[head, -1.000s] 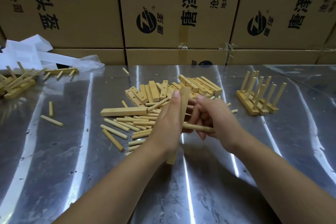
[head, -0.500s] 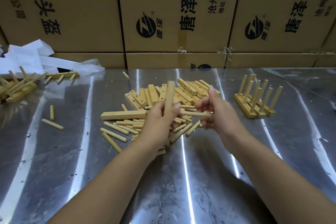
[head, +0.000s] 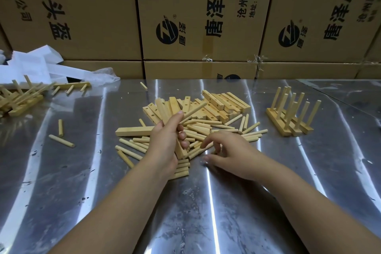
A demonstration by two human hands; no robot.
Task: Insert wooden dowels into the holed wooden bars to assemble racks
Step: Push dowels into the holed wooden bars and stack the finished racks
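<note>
My left hand (head: 166, 140) grips a holed wooden bar (head: 179, 149), held tilted above the steel table. One dowel (head: 194, 110) sticks out of the bar toward the upper right, beside my thumb. My right hand (head: 228, 150) hovers low over the loose dowels (head: 208, 127), with fingers spread and loosely bent; I see nothing held in it. Behind the dowels lies a heap of holed bars (head: 223, 103). Another bar (head: 134, 131) lies flat to the left of my left hand.
Finished racks (head: 292, 118) with upright dowels stand at the right. More racks (head: 19, 98) lie piled at the far left by white wrapping (head: 39, 66). Two stray dowels (head: 61, 140) lie on the left. Cardboard boxes (head: 198, 16) wall off the table's back.
My right hand has let go of the dowel, which now stands out of the bar, and has dropped to the dowel pile. My left hand has tilted the bar.
</note>
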